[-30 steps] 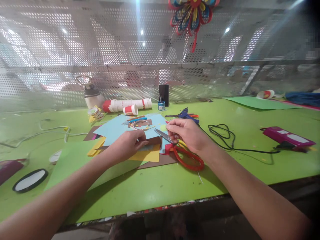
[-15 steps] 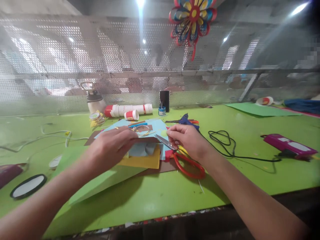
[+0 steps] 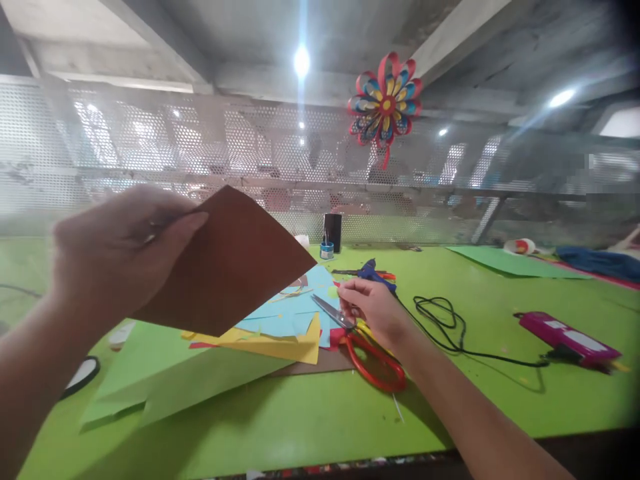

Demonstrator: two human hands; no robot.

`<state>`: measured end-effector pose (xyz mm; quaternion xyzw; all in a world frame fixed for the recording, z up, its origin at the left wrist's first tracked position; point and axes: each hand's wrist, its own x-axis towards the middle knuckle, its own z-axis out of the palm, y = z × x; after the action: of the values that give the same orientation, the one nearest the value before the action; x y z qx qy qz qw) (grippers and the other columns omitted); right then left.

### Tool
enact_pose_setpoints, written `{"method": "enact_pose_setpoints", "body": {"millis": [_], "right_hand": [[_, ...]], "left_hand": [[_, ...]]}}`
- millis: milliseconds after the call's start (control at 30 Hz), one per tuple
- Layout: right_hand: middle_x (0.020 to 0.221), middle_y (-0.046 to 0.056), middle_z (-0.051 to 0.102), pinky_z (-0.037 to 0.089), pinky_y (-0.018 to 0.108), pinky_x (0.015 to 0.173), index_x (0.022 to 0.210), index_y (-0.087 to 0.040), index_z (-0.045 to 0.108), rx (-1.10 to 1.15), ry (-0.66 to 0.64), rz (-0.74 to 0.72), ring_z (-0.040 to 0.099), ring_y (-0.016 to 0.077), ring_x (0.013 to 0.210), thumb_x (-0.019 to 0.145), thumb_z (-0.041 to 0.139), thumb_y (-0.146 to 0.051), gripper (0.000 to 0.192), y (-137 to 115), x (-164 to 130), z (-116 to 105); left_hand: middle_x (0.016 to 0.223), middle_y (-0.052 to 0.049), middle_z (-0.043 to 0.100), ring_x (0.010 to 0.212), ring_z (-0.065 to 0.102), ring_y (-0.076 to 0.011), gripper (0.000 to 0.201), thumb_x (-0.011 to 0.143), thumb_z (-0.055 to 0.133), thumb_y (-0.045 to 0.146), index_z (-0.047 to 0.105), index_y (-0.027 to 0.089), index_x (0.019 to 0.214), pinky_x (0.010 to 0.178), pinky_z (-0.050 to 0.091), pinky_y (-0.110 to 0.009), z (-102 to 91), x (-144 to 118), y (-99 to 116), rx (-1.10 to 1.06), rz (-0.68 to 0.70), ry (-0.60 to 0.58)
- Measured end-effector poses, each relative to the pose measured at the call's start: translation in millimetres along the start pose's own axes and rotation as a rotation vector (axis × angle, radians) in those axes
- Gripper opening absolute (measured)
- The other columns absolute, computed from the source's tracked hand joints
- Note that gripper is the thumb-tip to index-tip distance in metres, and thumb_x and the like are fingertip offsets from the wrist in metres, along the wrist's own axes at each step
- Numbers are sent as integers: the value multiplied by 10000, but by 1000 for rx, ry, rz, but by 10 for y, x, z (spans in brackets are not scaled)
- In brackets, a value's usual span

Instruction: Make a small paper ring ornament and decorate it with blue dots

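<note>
Uniform brown sheet (image 3: 240,260), green tabletop (image 3: 360,427), silver-grey scissor blades (image 3: 331,311), red handle loop (image 3: 386,386), red-blue-yellow flower ornament (image 3: 387,105), white cup (image 3: 520,247), its marking blurred, apparently red and yellow

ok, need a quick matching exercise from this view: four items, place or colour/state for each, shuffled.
1. brown sheet
2. scissors
3. paper flower
4. purple device

A. highest of the four
B. rightmost, on the green table
C. gripped by the left hand
D. silver blades, red handle

Pairs: 1-C, 2-D, 3-A, 4-B
</note>
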<state>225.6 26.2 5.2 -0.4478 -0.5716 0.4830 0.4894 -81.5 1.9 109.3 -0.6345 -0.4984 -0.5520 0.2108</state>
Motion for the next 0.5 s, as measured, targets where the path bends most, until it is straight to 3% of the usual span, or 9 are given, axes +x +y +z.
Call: {"method": "enact_pose_setpoints", "body": {"millis": [67, 133, 200, 333, 500], "right_hand": [[1057, 59, 672, 579, 339, 717, 1129, -145, 626, -13, 9, 24, 670, 164, 840, 952, 603, -314, 246, 13, 13, -7], [1123, 74, 661, 579, 375, 768, 1174, -151, 615, -23, 25, 41, 671, 188, 910, 950, 605, -318, 280, 20, 23, -17], [1166, 82, 650, 574, 399, 801, 1201, -156, 606, -36, 45, 54, 666, 204, 956, 948, 606, -322, 302, 22, 34, -28], [1210, 90, 637, 566, 423, 835, 1227, -162, 596, -67, 85, 76, 659, 219, 1001, 947, 606, -324, 324, 23, 61, -52], [1224, 93, 631, 563, 430, 845, 1237, -163, 592, -56, 120, 82, 655, 224, 1016, 947, 606, -325, 332, 65, 119, -109]], "left_hand": [[815, 19, 661, 742, 573, -119, 207, 872, 604, 364, 697, 185, 915, 726, 451, -252, 88, -2, 72, -86, 62, -40], [827, 11, 681, 748, 587, -113, 176, 871, 611, 321, 674, 174, 943, 709, 454, -239, 196, 29, 62, -157, -20, -164], [834, -3, 703, 738, 609, -112, 186, 885, 592, 309, 658, 159, 973, 678, 464, -230, 297, 93, 17, -199, -54, -195], [800, -1, 695, 677, 575, -95, 217, 903, 579, 323, 654, 143, 998, 630, 428, -227, 381, 235, 45, -240, -19, -152], [789, 22, 705, 716, 578, -100, 185, 903, 575, 316, 683, 189, 985, 711, 434, -241, 297, 311, 279, -283, 112, -128]]}}
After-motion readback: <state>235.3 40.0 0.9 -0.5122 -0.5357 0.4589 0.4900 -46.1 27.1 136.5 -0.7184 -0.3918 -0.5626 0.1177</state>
